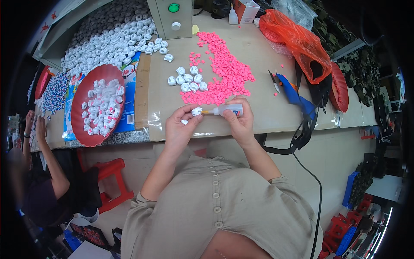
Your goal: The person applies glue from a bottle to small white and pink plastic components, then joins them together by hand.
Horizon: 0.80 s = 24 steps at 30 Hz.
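Note:
Between the fingertips of my left hand [180, 127] is a small white rounded piece [196, 111]. Another bit of white [184, 122] shows among the same fingers. My right hand [241, 123] is wrapped round a small white glue bottle [221, 109], tipped on its side. Its thin yellowish nozzle [207, 112] points left and meets the white piece, or comes very close. Just beyond my hands, a cluster of similar white pieces [189, 80] sits beside a long spread of small pink pieces [226, 67].
A red scalloped tray [77, 116] with white pieces, some touched with pink, stands left. Behind it lies a large white heap [116, 36]. Snips [274, 81], an orange plastic bag [297, 41] and a black strap [282, 150] are right. Far left, another person's arms [54, 168] work.

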{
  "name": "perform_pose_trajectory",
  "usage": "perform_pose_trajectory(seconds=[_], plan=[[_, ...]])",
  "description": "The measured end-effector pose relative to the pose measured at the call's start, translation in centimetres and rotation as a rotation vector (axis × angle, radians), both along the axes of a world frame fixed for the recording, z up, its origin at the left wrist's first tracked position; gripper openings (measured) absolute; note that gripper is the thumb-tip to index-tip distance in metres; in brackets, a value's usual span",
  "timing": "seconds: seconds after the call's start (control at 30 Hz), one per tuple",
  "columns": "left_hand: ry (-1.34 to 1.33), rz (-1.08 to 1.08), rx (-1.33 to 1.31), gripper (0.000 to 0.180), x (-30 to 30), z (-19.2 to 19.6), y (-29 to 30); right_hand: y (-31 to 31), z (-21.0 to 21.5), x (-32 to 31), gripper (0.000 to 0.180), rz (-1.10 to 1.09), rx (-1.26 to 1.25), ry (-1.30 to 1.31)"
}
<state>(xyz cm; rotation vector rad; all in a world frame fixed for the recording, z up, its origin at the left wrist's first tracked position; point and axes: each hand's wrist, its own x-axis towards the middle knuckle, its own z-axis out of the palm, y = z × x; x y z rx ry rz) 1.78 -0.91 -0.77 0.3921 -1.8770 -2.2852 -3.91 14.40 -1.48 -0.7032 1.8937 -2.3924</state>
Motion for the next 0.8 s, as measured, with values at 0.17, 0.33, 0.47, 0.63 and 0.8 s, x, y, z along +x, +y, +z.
perform_pose_trajectory(seconds=[0.17,0.33,0.47,0.63,0.8], plan=[[-0.002,-0.001,0.037,0.028,-0.05,0.12,0.08,-0.04,-0.10,0.07,0.017,-0.006,0.005,0.007],[0.009,-0.011,0.038,0.028,0.02,0.26,0.09,-0.05,-0.15,-0.04,0.017,-0.010,0.017,0.017],[0.006,-0.015,0.047,0.028,-0.02,0.37,0.08,-0.14,-0.49,-0.09,0.019,-0.026,0.032,0.073],[-0.006,-0.027,0.028,0.029,-0.04,0.41,0.08,-0.06,-0.59,0.00,0.020,-0.072,0.104,0.228],[-0.021,0.003,0.032,0.026,-0.06,0.52,0.20,-0.05,-0.24,0.17,0.020,-0.090,0.140,0.262]])
